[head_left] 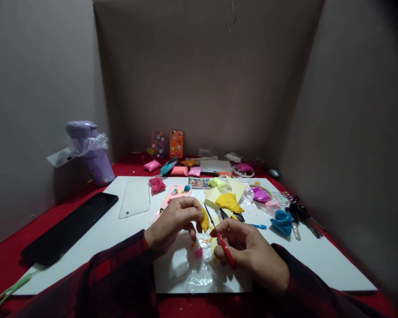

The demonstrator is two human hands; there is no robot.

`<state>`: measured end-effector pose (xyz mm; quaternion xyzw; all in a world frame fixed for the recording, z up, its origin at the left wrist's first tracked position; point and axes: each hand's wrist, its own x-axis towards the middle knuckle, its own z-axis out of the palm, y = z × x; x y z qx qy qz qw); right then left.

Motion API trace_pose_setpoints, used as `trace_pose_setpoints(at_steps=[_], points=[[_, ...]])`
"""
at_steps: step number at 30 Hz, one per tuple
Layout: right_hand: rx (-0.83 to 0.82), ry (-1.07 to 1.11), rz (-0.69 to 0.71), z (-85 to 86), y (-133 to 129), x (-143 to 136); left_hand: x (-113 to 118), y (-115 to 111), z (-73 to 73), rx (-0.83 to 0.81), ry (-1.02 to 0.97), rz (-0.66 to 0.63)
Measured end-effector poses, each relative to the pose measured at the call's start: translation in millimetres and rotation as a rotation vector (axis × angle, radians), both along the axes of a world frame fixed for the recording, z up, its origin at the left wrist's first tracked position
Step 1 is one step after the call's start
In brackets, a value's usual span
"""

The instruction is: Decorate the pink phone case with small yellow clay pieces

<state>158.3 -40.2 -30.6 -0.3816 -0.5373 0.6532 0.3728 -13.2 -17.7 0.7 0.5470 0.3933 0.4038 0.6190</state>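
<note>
My left hand (179, 223) pinches a small piece of yellow clay (204, 221) between thumb and fingers. In my right hand (250, 251) is a pair of red-handled scissors (226, 251); the thin dark blades point up and left, close beside the yellow piece. Beneath both hands lies a crumpled clear plastic sheet (199, 269) with a bit of pink clay (199, 252) and small orange scraps on it. A larger yellow clay lump (230, 202) rests just beyond, on pale yellow paper. Partly covered by my left hand is a pink decorated phone case (176, 192).
On the white board (102, 247) are a clear phone case (135, 198), a black phone (73, 227), blue clay in plastic (281, 222) and keys (296, 229). A purple bottle (97, 154) stands at left. Two decorated cases, one of them orange (177, 143), lean at the back.
</note>
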Motion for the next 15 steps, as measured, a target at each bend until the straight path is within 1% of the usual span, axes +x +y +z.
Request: trace_pose_setpoints(at_steps=[3, 10, 15], points=[[0.003, 0.000, 0.007, -3.3, 0.5, 1.0, 0.2, -0.1, 0.6, -0.003, 0.001, 0.004], [0.079, -0.035, 0.033, -2.9, 0.7, 3.1, 0.9, -0.1, 1.9, -0.010, -0.005, 0.021], [0.065, -0.006, 0.067, -2.2, 0.1, 2.6, 0.6, -0.3, 0.6, -0.007, 0.001, 0.026]])
